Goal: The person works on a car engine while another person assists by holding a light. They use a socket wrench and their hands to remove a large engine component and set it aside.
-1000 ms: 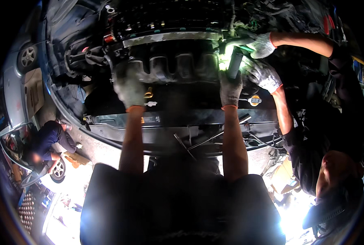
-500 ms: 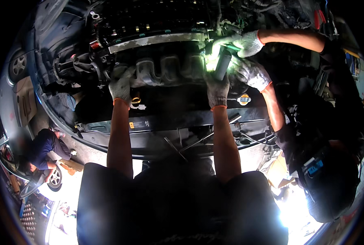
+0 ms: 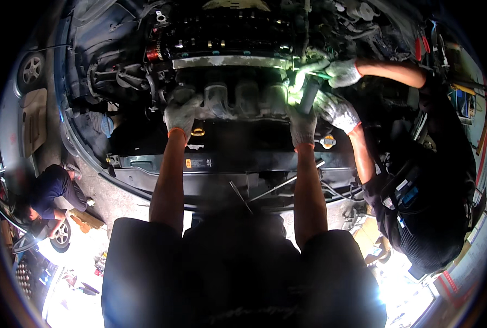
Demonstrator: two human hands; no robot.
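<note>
A dull grey manifold (image 3: 216, 99) with several curved pipes lies across the engine bay. My left hand (image 3: 182, 113), in a grey work glove with an orange cuff, has its fingers bent round the left end. At the opposite end is my gloved right hand (image 3: 302, 127), its fingers closed and partly hidden. A dark cylinder (image 3: 309, 97), probably a work lamp, stands against those fingers beside a bright greenish glow; who grips it is unclear. Close by on the right, a co-worker's gloved hand (image 3: 337, 111) reaches in. That person's other gloved hand (image 3: 344, 74) holds a green-handled tool (image 3: 321, 75).
Beyond the manifold sits the opened engine top (image 3: 232, 41). Nearer me run the front crossmember (image 3: 221, 163), a yellow dipstick ring (image 3: 198, 132) and a radiator cap (image 3: 328, 141). The co-worker leans in at right. Another person (image 3: 55, 188) crouches by a wheel at far left.
My view has shifted, so the engine bay now appears farther right and slightly lower. Both my hands keep their places at the manifold's ends. The co-worker's head has shifted a little.
</note>
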